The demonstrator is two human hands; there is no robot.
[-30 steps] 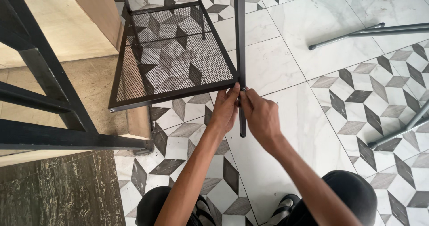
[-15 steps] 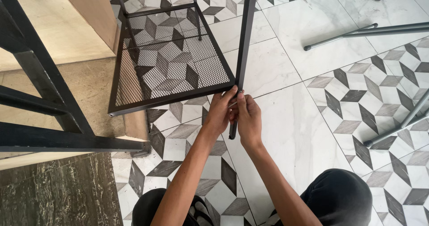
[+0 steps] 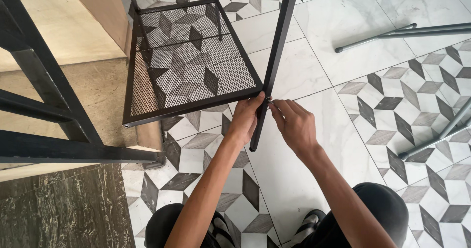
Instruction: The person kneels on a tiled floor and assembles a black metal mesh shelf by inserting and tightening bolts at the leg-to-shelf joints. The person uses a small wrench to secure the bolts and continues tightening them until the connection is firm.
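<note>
Where hands meet, patterned marble floor tiles.

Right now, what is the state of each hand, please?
Left hand: closed around the black metal leg, at the mesh shelf corner.
Right hand: fingers pinched at the joint; any small part held cannot be told.

Mesh shelf left of upright leg, loose tubes far right on floor

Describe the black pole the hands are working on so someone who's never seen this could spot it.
Find the black mesh shelf over the patterned tiles. At its near right corner, the left hand and right hand meet on a slim black pole. Unlike the grey tubes lying flat, it stands slanted.
</note>
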